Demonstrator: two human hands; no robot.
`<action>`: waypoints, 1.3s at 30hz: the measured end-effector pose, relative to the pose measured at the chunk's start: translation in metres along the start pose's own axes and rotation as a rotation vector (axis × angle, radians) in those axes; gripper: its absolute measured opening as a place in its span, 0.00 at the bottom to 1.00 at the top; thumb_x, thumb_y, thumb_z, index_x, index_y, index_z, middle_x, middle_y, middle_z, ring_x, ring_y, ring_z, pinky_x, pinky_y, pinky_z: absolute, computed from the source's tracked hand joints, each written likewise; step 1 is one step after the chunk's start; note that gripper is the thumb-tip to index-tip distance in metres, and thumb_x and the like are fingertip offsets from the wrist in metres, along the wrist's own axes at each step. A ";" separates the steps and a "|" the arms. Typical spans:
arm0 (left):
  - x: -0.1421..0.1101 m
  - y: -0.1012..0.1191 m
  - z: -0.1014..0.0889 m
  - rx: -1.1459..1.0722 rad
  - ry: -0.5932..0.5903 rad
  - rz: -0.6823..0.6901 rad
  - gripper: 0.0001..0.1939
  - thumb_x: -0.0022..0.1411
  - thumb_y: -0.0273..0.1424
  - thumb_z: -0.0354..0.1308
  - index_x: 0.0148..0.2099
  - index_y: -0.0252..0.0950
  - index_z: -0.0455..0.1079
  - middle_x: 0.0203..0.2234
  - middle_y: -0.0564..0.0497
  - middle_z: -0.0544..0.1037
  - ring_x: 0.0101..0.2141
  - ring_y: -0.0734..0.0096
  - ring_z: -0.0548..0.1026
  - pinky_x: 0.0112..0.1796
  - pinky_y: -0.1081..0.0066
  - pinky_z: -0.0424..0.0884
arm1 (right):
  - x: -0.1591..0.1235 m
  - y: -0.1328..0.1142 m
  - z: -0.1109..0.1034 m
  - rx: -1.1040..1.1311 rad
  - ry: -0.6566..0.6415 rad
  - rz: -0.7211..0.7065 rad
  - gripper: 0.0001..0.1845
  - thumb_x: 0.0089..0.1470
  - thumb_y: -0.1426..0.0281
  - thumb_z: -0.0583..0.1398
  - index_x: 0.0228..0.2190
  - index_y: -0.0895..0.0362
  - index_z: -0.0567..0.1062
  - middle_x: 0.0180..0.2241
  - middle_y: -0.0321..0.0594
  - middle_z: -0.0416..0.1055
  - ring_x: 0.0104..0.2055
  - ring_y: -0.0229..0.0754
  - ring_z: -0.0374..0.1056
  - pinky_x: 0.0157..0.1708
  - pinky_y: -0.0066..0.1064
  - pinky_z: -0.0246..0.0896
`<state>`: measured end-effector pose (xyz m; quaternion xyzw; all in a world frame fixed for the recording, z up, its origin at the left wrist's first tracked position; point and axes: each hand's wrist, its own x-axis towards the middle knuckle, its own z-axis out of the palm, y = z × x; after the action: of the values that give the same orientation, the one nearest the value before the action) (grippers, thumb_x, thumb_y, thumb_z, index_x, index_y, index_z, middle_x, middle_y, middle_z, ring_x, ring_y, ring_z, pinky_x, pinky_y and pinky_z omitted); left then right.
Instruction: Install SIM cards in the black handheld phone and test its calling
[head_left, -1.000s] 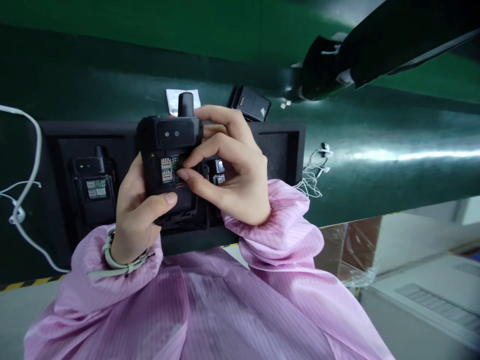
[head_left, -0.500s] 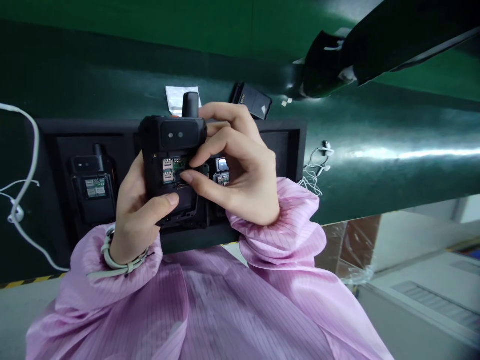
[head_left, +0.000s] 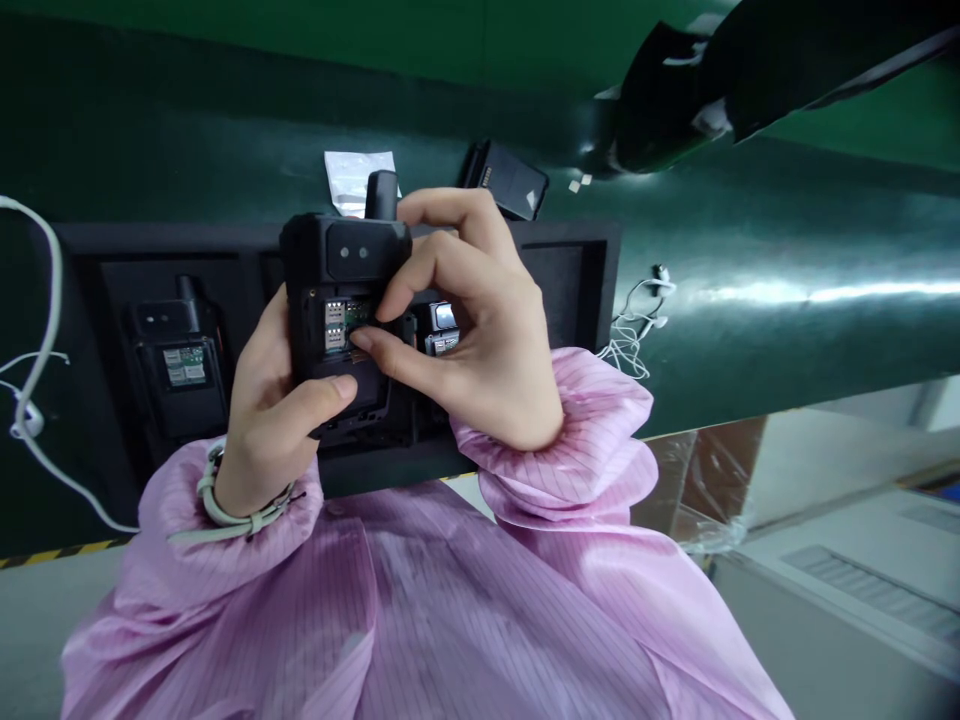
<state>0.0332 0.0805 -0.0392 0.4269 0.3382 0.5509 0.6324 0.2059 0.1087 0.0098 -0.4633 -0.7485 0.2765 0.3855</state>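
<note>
My left hand (head_left: 274, 400) grips a black two-way radio (head_left: 367, 250) from its lower left side, with the thumb lying across the open battery bay. The radio is held above a black tray, its stub antenna pointing away from me. Metal card slots (head_left: 334, 325) and a bit of green circuit board show in the bay. At the right edge of these slots, my right hand (head_left: 476, 320) brings thumb and forefinger close together; its thumb tip touches the bay. Whatever lies between those fingertips is too small or hidden to make out.
Two more radios, one at left (head_left: 176, 350) and one partly behind my right hand (head_left: 442, 330), lie in the black tray (head_left: 611, 270). Beyond it are a white packet (head_left: 349, 180) and a black battery (head_left: 514, 180). White cables (head_left: 630, 335) lie at right, another cable (head_left: 52, 300) at left.
My right thumb has slid slightly left, closer to the card slots. The left hand keeps its grip on the radio. The whole view has shifted a little.
</note>
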 end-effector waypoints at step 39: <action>-0.002 0.009 0.002 -0.124 0.026 -0.015 0.18 0.52 0.33 0.66 0.48 0.45 0.79 0.45 0.47 0.81 0.57 0.40 0.76 0.54 0.47 0.75 | -0.002 -0.036 0.003 -0.232 -0.059 0.024 0.09 0.60 0.78 0.62 0.32 0.51 0.75 0.57 0.42 0.68 0.53 0.45 0.76 0.52 0.40 0.81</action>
<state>0.0313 0.0781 -0.0304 0.3774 0.3147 0.5715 0.6572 0.1865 0.0914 0.0353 -0.5053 -0.7811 0.2061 0.3036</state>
